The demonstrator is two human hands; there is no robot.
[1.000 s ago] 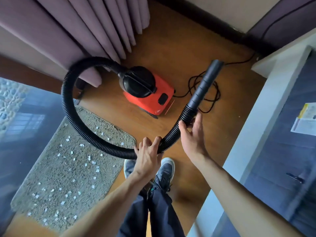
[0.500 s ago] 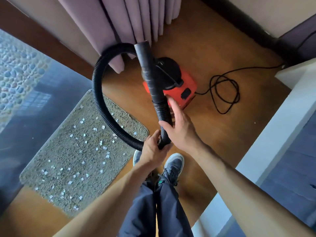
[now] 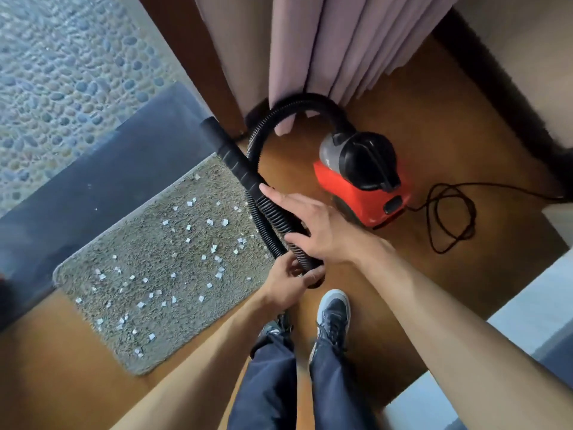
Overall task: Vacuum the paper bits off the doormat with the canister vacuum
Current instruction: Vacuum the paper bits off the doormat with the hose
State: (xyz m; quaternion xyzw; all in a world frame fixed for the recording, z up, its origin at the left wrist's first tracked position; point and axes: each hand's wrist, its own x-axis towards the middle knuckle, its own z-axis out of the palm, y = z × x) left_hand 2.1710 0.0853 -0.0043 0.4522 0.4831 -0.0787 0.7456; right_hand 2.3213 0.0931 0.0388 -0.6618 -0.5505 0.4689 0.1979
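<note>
While my left hand (image 3: 290, 282) grips the hose (image 3: 276, 215) bend and my right hand (image 3: 322, 228) clasps it beyond, I should lower the nozzle (image 3: 229, 153) onto the paper bits (image 3: 214, 248) leftward.

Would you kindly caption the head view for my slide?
Left hand and right hand grip the hose, nozzle by the doormat strewn with paper bits, canister vacuum beside.
</note>
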